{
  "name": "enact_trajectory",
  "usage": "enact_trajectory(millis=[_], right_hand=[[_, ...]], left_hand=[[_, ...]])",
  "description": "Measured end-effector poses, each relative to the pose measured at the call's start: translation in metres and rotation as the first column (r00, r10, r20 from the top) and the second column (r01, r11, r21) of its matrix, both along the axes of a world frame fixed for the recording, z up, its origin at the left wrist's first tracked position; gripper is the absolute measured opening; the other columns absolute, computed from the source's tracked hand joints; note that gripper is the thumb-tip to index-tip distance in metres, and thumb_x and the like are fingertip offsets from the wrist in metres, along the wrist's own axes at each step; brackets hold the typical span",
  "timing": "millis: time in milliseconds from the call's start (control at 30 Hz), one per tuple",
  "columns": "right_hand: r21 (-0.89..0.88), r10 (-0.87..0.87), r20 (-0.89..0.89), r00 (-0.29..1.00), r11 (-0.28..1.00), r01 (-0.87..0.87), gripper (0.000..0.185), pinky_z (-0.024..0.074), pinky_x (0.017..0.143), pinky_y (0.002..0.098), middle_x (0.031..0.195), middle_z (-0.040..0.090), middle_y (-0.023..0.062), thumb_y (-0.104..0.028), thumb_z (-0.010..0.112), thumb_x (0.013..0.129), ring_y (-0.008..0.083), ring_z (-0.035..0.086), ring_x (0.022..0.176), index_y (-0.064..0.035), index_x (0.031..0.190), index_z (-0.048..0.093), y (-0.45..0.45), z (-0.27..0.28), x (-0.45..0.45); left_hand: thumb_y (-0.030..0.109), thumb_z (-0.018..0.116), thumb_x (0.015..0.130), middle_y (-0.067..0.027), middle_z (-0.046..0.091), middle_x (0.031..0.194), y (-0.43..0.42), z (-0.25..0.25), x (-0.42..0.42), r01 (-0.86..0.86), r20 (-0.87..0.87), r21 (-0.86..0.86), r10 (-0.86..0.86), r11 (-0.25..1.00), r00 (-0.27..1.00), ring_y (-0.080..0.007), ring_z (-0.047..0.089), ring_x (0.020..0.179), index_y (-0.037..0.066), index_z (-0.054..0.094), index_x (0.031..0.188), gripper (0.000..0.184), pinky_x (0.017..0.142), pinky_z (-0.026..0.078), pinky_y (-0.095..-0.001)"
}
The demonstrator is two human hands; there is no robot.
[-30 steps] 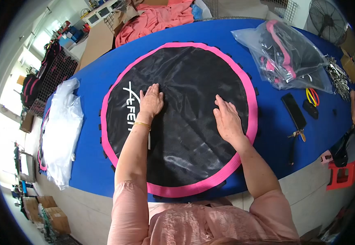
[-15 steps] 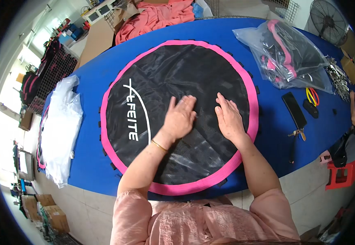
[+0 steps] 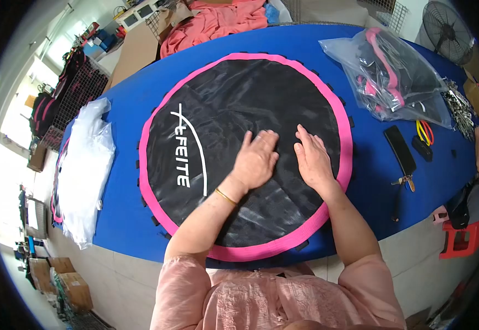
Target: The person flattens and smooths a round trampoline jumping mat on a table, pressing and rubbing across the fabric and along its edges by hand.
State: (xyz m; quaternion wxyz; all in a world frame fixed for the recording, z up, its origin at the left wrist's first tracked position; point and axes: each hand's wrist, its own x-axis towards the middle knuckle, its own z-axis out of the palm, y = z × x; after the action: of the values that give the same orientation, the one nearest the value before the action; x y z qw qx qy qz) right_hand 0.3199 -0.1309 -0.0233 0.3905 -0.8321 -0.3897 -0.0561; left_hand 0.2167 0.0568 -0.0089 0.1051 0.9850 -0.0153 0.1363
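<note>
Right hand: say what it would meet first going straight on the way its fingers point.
The right hand would likely cross black fabric and first meet the far stretch of pink border; whether it touches the fabric or hovers is unclear.

A round black mat [image 3: 226, 118] with a pink rim and white lettering lies spread flat, slightly wrinkled, on a blue table [image 3: 123, 220].

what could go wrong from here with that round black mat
The round mat shows creases near the left hand; pressing might set them rather than flatten them. Sliding the mat to the right could nudge the phone lying beside it on the blue table.
</note>
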Motion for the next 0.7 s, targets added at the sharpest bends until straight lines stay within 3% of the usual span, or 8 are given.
enact_trajectory(millis=[33,133,300,433,567,700], right_hand=[[0.001,0.003,0.0,1.0,1.0,-0.003,0.049,0.0373,0.12,0.0526,0.136,0.066,0.02,-0.023,0.048,0.111,0.0367,0.06,0.131,-0.0008,0.154,0.044,0.0,0.0,0.0],[-0.002,-0.001,0.009,1.0,1.0,0.001,0.049,0.0375,0.12,0.0527,0.136,0.066,0.02,-0.023,0.048,0.111,0.0366,0.06,0.131,-0.0008,0.155,0.044,-0.001,0.001,0.0],[0.009,0.003,0.01,1.0,1.0,-0.003,0.049,0.0375,0.12,0.0527,0.137,0.065,0.02,-0.023,0.048,0.111,0.0369,0.06,0.131,-0.0002,0.154,0.045,-0.001,0.0,0.0],[0.012,0.008,0.008,1.0,1.0,-0.008,0.049,0.0372,0.12,0.053,0.137,0.065,0.0199,-0.024,0.047,0.112,0.0369,0.06,0.131,0.0002,0.154,0.045,-0.001,0.0,0.0],[-0.002,-0.003,0.018,1.0,1.0,0.003,0.05,0.0368,0.12,0.0531,0.137,0.065,0.02,-0.027,0.046,0.112,0.037,0.06,0.131,0.0003,0.155,0.044,0.001,-0.001,-0.001],[-0.006,0.0,0.025,1.0,1.0,0.0,0.051,0.0365,0.12,0.0529,0.137,0.065,0.0202,-0.028,0.045,0.112,0.0373,0.059,0.132,0.0004,0.155,0.044,0.0,-0.004,0.002]], left_hand=[[0.026,0.056,0.103,-0.0192,0.056,0.152,-0.006,-0.002,-0.004,0.064,0.008,-0.015,-0.064,0.998,0.998,-0.0328,0.049,0.146,0.001,0.049,0.15,0.055,0.124,0.029,-0.0577],[0.026,0.055,0.103,-0.0188,0.056,0.152,0.003,-0.003,-0.011,0.03,0.016,0.04,-0.031,0.999,0.999,-0.0324,0.05,0.146,0.001,0.049,0.151,0.055,0.125,0.028,-0.0582],[0.027,0.053,0.105,-0.0166,0.054,0.156,0.08,-0.012,-0.022,-0.217,0.017,0.055,0.216,0.975,0.976,-0.0309,0.048,0.148,0.003,0.048,0.153,0.053,0.125,0.027,-0.0596],[0.028,0.047,0.108,-0.0158,0.049,0.161,0.134,-0.007,-0.029,-0.415,-0.096,0.077,0.421,0.906,0.902,-0.0305,0.043,0.152,0.005,0.044,0.156,0.054,0.126,0.026,-0.058],[0.026,0.05,0.106,-0.0184,0.051,0.159,0.116,-0.014,-0.036,-0.335,-0.048,0.043,0.337,0.941,0.94,-0.0335,0.044,0.15,0.003,0.045,0.154,0.053,0.126,0.028,-0.057],[0.023,0.054,0.104,-0.02,0.053,0.155,0.041,-0.003,-0.06,-0.061,0.013,-0.026,0.061,0.998,0.998,-0.0359,0.047,0.147,0.001,0.048,0.152,0.053,0.125,0.029,-0.0566]])
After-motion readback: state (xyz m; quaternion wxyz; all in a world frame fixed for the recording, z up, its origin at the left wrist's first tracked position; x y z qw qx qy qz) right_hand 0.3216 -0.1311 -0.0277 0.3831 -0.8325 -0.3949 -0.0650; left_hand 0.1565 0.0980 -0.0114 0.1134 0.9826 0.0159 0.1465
